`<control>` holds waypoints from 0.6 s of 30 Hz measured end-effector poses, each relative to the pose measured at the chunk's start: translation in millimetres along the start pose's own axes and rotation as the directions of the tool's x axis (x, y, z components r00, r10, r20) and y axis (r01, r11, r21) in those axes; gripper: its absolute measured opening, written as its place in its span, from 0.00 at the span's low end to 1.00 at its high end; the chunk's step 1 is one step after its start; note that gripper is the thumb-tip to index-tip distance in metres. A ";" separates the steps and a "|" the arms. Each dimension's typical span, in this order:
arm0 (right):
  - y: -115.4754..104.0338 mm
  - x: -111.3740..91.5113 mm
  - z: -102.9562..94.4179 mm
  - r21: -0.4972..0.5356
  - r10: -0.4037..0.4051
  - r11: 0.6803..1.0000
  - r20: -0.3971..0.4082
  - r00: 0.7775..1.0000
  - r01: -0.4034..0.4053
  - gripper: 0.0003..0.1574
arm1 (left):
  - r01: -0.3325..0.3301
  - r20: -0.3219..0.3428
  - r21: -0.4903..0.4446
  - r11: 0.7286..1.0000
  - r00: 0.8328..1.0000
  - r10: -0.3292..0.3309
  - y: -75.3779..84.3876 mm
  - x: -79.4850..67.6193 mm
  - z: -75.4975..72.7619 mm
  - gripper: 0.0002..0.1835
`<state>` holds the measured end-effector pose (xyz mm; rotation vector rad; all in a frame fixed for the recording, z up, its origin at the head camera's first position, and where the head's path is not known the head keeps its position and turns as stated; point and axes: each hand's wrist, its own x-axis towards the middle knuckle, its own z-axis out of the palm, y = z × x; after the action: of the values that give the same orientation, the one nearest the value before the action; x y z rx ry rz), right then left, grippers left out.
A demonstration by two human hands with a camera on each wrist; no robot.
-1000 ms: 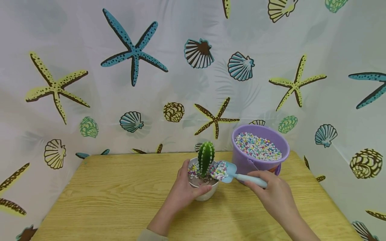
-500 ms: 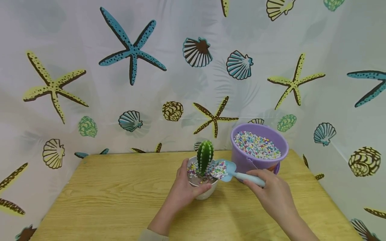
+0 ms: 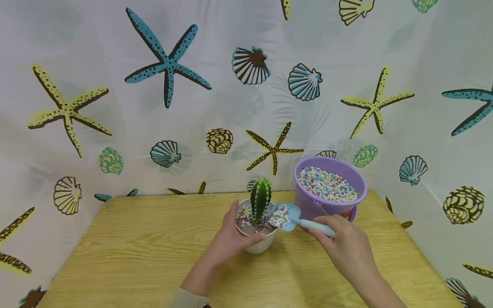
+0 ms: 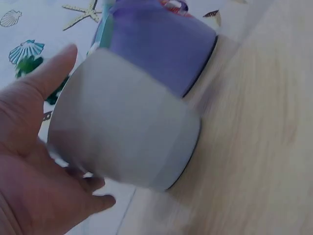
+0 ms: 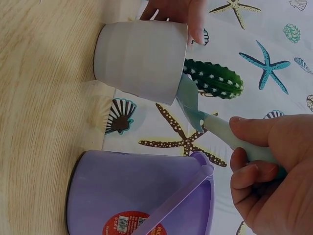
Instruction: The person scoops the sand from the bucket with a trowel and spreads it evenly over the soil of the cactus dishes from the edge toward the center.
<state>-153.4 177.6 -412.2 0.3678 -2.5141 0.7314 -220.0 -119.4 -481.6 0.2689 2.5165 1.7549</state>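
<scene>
In the head view, my left hand [image 3: 233, 237] is beside a white pot [image 3: 259, 245], its thumb on the near side and its fingers on the far side. The left wrist view shows that thumb straight and the hand spread around the pot's rim. A green cactus [image 3: 260, 200] stands in the pot with colored pellets [image 3: 244, 216] around its base. My right hand [image 3: 348, 244] grips the handle of a light-blue trowel [image 3: 294, 217]. Its blade tilts over the pot's right rim, loaded with pellets; in the right wrist view the blade meets the rim.
A purple bucket [image 3: 308, 209], filled with pellets, stands right of the pot near the table's back edge. Behind the wooden table [image 3: 154, 248] hangs a cloth [image 3: 239, 102] printed with starfish and shells.
The pellet load on the trowel has shrunk a little, and more pellets lie around the cactus. My left hand has loosened slightly and shifted left. The trowel stays at the pot's rim.
</scene>
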 end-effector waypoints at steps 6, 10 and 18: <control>-2.5 -0.2 -0.7 0.001 0.025 1.000 0.020 0.999 -0.025 0.14 | -0.012 0.125 -0.017 1.000 0.992 0.014 -2.1 7.4 -17.0 0.72; -4.3 -0.5 -1.5 -0.006 0.023 1.000 0.024 0.999 -0.023 0.14 | 0.002 0.127 0.032 0.999 0.992 -0.006 -4.8 7.2 -17.3 0.72; -6.5 1.0 -3.2 -0.037 0.013 0.999 0.020 1.000 -0.012 0.14 | 0.001 0.043 0.020 1.000 0.999 -0.002 -6.2 4.2 -8.2 0.73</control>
<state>-150.6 173.9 -406.5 0.3485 -2.5477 0.6887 -226.0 -128.3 -484.3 0.3030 2.5046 1.7058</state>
